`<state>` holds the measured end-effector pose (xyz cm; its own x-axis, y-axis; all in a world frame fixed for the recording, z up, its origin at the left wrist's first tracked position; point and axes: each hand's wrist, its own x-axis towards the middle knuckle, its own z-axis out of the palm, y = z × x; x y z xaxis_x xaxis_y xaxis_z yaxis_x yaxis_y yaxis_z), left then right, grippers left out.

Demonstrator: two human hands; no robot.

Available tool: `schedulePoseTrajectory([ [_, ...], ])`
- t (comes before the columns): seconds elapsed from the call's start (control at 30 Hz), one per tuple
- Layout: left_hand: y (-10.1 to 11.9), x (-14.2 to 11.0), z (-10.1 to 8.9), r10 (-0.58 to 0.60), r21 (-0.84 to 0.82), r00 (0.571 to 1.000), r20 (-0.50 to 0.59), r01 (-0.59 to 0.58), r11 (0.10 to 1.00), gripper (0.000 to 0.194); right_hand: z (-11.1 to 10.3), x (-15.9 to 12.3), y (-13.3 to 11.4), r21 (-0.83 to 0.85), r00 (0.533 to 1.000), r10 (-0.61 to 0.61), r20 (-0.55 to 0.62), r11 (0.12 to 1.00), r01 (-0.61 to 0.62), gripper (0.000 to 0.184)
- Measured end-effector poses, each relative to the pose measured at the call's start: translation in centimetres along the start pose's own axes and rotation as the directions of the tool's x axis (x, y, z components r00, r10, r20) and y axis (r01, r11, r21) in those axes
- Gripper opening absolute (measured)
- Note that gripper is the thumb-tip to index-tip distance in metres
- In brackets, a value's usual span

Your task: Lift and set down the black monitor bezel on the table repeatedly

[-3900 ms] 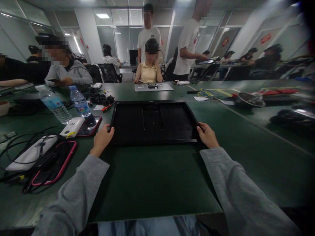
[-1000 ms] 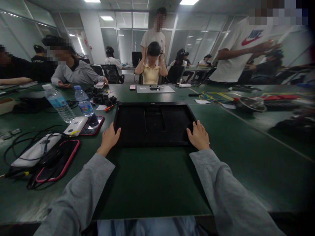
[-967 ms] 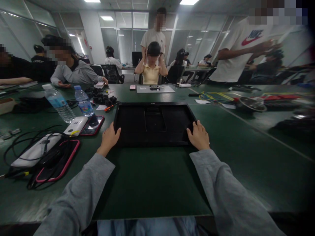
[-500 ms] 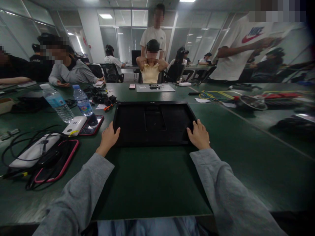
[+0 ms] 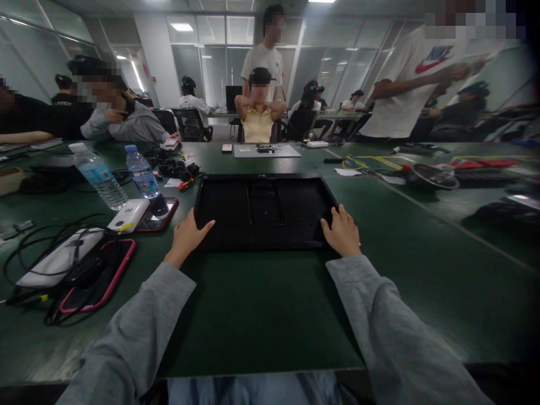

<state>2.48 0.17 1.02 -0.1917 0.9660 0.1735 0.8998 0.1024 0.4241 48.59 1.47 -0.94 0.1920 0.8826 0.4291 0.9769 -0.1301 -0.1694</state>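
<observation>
A shallow black rectangular panel (image 5: pixel 228 209), much like a monitor's rear casing, lies flat on the green table. It has a raised rim, a recessed block at its centre and a small pale mark on the far edge. My left hand (image 5: pixel 185 237) grips its near left corner, thumb stretched inward over the rim and fingers along the outer side. At the right side, my right hand (image 5: pixel 342 230) holds the rim, with the thumb on the inner side and fingers along the edge. The undersides of my fingers are partly hidden.
To the left stand two water bottles (image 5: pixel 101 179), beside a white power bank (image 5: pixel 129 215), a phone (image 5: pixel 162 216) and a coil of black cable (image 5: pixel 19 256). An orange-handled tool (image 5: pixel 188 183) lies near the panel's far left corner. Right of it are coloured wires (image 5: pixel 363 163) and a metal bowl-shaped object (image 5: pixel 434 177).
My left thumb has stretched further inward over the panel's rim. The panel and my right hand look the same. A person at the far left has lifted a hand toward the head.
</observation>
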Motion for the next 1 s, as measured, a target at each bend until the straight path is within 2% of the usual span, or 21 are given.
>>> schedulePoseTrajectory([
  [0.43, 0.41, -0.45, -0.54, 0.016, -0.029, 1.000, -0.013, -0.016, 0.999, 0.094, -0.22, -0.07, -0.17, 0.046, 1.000, 0.012, 0.008, 0.999, -0.013, 0.065],
  [0.77, 0.29, -0.35, -0.36, 0.016, -0.015, 1.000, -0.010, -0.016, 1.000, 0.098, -0.29, -0.04, -0.21, 0.025, 1.000, 0.015, 0.013, 1.000, -0.015, 0.065],
  [1.0, 0.16, -0.26, -0.33, 0.027, -0.021, 1.000, -0.013, -0.027, 0.999, 0.094, -0.08, 0.11, 0.12, 0.048, 1.000, 0.008, 0.008, 0.999, -0.009, 0.063],
])
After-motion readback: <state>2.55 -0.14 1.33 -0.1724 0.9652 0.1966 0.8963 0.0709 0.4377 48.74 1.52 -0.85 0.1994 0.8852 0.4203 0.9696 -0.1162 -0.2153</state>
